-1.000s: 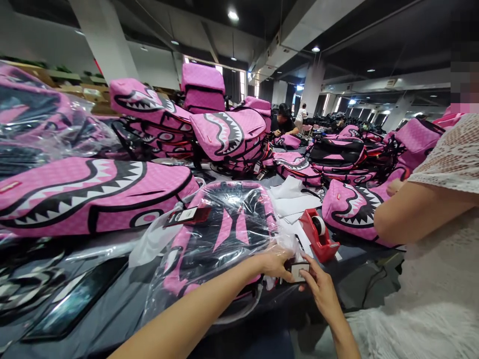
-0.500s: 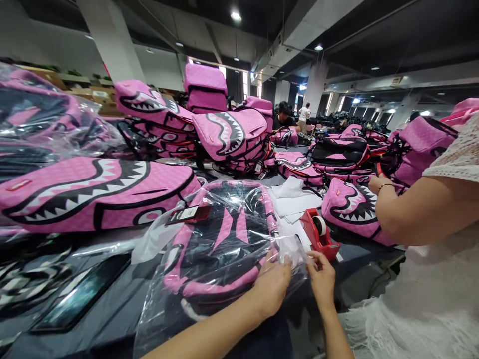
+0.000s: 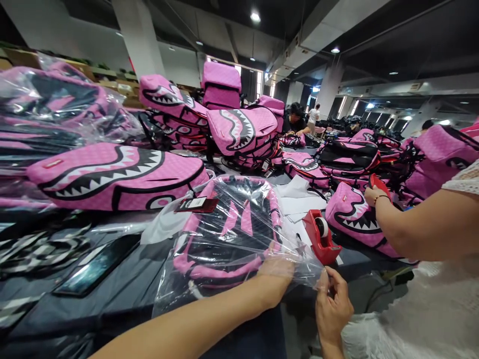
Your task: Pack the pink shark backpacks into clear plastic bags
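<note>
Head view: plastic-covered backpack [image 3: 234, 234] on dark table [image 3: 130, 289]; pale pillars [image 3: 137, 45], dark ceiling [image 3: 441, 35].

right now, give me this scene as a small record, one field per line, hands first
left hand: at the clear plastic bag, film over its fingers
right hand: pinching the edge of the clear plastic bag
inside the bag: black and pink backpack, lying flat
tag: at the backpack's upper left edge
right of the backpack: red tape dispenser, white sheets
left of the backpack: dark phone-like device
co-worker: hand at far right, holding something red
</note>
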The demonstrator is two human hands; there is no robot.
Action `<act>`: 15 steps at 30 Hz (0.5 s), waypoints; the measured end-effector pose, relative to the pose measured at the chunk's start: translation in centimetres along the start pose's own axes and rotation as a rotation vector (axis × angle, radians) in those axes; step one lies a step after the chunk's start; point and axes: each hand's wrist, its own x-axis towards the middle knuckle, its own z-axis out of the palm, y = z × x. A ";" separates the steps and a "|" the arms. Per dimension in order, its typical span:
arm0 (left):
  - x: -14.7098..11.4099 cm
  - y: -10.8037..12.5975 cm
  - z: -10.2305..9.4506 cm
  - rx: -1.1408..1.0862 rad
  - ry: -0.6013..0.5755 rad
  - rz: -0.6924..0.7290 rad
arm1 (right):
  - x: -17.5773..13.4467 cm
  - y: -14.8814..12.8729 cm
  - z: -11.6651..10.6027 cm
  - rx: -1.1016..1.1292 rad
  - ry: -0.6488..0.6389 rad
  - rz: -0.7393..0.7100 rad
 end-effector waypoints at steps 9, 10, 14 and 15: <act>-0.4 0.0 -1.0 0.202 -0.035 -0.071 | 0.7 -1.1 -1.1 -0.012 -0.001 -0.163; 0.2 0.3 -0.9 0.207 -0.041 -0.016 | 0.5 -1.5 -1.2 -0.015 -0.007 -0.196; 3.6 1.4 0.0 0.040 -0.016 0.079 | -0.1 -2.8 -1.2 -0.022 -0.011 -0.285; 4.8 1.5 0.0 -0.016 0.018 0.058 | -0.2 -3.0 -1.2 -0.014 -0.020 -0.287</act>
